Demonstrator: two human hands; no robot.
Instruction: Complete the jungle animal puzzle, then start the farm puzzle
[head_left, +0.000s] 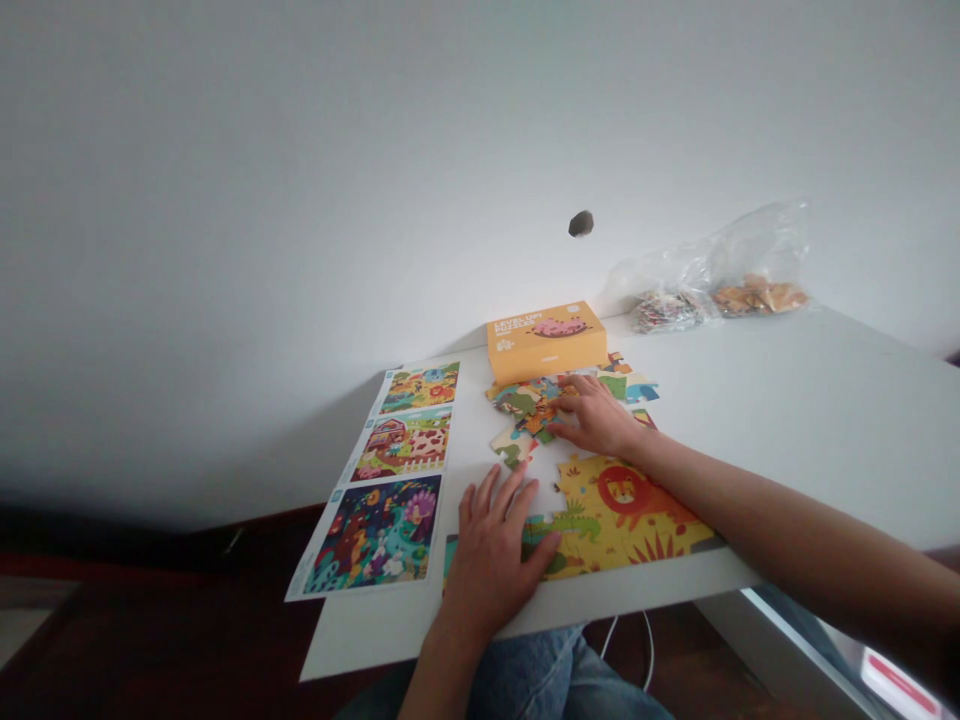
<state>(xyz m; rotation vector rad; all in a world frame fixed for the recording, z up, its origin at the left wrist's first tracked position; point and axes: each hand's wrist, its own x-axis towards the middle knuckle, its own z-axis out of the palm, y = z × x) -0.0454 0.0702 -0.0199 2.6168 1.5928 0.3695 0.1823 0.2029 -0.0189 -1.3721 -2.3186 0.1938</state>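
Yellow-orange box (546, 346) backs loose pieces (517, 403); right hand (598, 414), half-spread, covers some; left hand (495, 550) lies splayed.

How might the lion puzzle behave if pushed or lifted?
The puzzle would probably split if lifted by one edge: its jagged outline suggests interlocking joins. It looks thin, so likely light. Lying flat, it should slide rather than tip.

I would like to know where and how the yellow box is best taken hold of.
I would grip the yellow box by its two short ends, coming from above. It lies flat, with loose puzzle pieces crowding its long front side and the wall behind. The left end seems easier to reach, because bagged pieces lie off the right end.
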